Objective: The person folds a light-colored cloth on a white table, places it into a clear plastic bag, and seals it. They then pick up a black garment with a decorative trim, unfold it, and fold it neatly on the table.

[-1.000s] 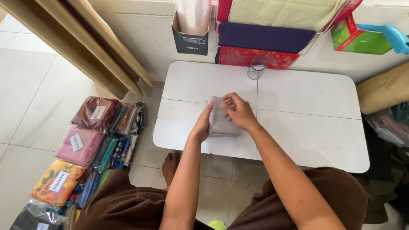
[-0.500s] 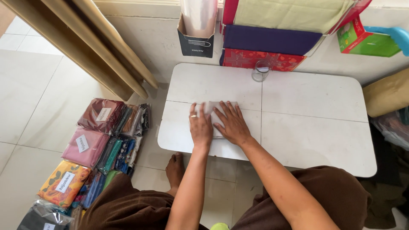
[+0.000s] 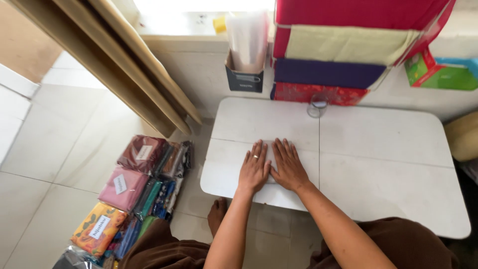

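Folded pale cloth [image 3: 271, 160] lies flat on the white table [image 3: 388, 149], near its front-left edge, almost wholly covered by my hands. I read the left hand [image 3: 254, 169] and right hand [image 3: 288, 167] as flat, palms down, fingers spread, thumbs touching, gripping nothing. Bagged fabric packs [image 3: 134, 189] sit on the floor, left of the table.

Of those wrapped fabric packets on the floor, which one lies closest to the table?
The dark maroon packet, at the far end of the row. The pink packet and the orange patterned packet lie further back, toward the person's knee.
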